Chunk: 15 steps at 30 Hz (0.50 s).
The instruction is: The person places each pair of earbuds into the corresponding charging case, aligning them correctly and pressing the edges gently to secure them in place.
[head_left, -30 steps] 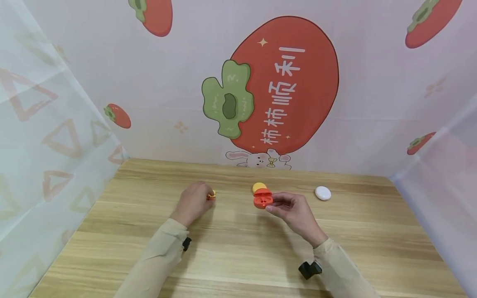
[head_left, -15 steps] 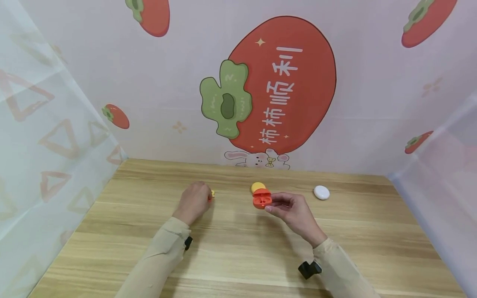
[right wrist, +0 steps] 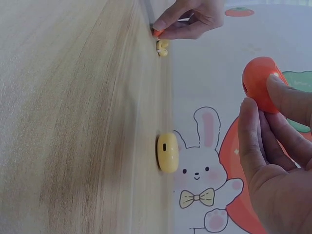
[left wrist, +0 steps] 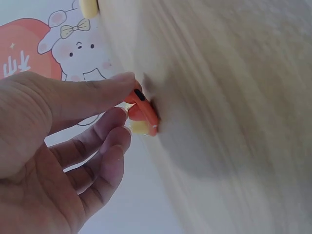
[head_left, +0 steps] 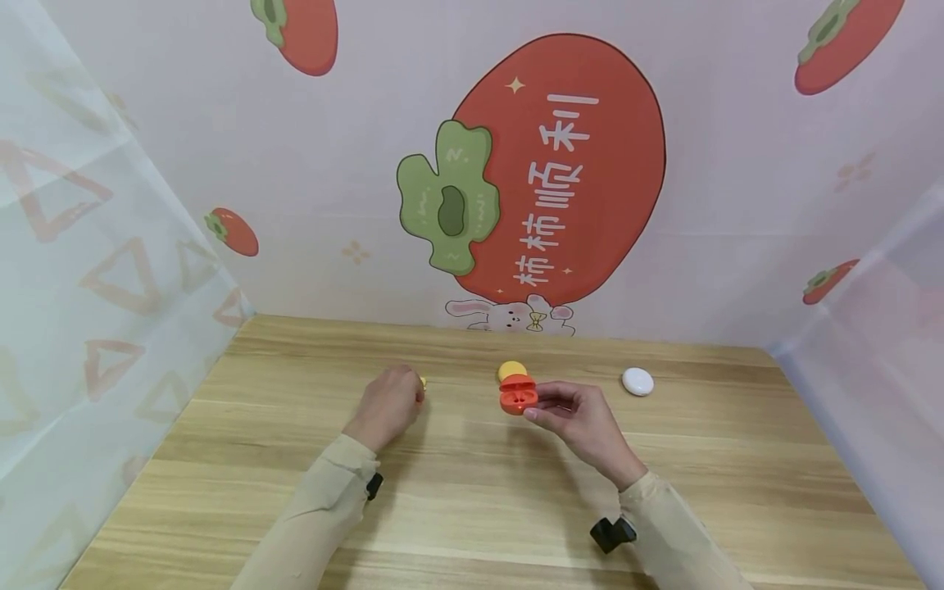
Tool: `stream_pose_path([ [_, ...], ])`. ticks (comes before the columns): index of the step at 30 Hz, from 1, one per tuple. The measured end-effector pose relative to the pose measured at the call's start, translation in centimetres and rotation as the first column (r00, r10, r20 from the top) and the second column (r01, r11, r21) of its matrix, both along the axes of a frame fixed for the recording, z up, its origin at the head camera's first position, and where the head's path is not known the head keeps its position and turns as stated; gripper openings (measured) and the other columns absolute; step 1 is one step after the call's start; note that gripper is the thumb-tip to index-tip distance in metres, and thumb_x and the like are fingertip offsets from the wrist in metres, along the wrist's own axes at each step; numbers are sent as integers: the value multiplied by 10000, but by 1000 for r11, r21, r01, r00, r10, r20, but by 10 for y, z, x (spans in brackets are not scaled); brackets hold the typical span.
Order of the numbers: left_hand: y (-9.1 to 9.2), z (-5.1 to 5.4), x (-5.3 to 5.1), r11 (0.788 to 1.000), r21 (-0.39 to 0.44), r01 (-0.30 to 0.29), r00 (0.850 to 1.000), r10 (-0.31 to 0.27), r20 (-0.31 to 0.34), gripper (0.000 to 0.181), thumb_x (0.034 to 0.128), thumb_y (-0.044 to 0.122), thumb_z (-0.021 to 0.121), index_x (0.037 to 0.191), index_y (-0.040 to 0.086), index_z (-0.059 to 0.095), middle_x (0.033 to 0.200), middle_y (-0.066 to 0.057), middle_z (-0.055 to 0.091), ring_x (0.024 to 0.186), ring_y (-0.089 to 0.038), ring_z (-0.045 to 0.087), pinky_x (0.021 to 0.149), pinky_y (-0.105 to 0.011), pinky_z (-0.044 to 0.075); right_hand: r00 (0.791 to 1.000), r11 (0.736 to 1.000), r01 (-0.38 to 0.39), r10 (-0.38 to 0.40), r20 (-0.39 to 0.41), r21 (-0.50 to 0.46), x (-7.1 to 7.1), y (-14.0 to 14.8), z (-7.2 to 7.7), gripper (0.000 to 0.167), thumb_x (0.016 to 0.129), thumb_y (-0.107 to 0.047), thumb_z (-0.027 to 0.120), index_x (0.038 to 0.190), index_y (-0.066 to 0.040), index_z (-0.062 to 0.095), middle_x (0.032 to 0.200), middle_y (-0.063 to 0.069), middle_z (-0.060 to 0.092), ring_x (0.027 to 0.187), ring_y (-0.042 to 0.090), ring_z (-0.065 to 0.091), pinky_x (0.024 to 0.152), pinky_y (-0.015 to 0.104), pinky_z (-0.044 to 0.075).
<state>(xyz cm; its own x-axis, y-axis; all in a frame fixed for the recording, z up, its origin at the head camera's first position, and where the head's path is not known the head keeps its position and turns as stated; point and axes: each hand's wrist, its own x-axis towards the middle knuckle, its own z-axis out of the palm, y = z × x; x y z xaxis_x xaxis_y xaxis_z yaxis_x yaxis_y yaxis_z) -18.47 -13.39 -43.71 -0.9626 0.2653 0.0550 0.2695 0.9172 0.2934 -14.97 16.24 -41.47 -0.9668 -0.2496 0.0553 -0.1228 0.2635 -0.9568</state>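
Note:
My left hand point(head_left: 387, 406) is low over the table, its thumb and fingertips pinching an orange earbud point(left wrist: 147, 112) with a black mark near its top. Another orange rounded piece point(left wrist: 136, 113) shows just behind that stem. Beside these lie yellow earbuds point(right wrist: 162, 48), mostly hidden by the hand in the head view. Above the table, my right hand point(head_left: 583, 422) holds an orange earbud charging case point(head_left: 519, 399) between thumb and fingers. Its lid is raised and its hollow inside faces me; in the right wrist view only its rounded outside point(right wrist: 258, 83) shows.
A yellow charging case point(head_left: 512, 369) stands on the wooden table point(head_left: 472, 508) just behind the orange one. Farther right lies a white round case point(head_left: 637, 381). Printed cloth walls point(head_left: 708, 270) rise at the back and both sides.
My left hand has shifted slightly right and toward me, covering more of the orange and yellow pieces at its fingertips. The right hand keeps the orange case in nearly the same place.

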Motion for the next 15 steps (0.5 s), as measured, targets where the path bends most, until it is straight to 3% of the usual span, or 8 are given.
stream_pose_path([
  [6, 3, 4, 1, 997, 71, 12, 1000, -12, 6, 59, 846, 11, 771, 846, 69, 783, 920, -45, 714, 855, -232, 644, 725, -395, 557, 1000, 1000, 7, -7, 0, 17, -1, -1, -2, 325, 852, -27, 810, 1155, 40, 716, 1085, 155, 716, 956, 243, 718, 830, 283, 581],
  [15, 7, 11, 1, 976, 214, 31, 1000, -31, -2, 55, 874, 31, 755, 840, 73, 766, 831, -9, 705, 768, -150, 626, 738, -364, 549, 1000, 1000, -2, 2, -13, 14, -2, -1, -3, 321, 852, -27, 809, 1152, 43, 715, 1076, 157, 715, 954, 244, 715, 833, 285, 581],
])
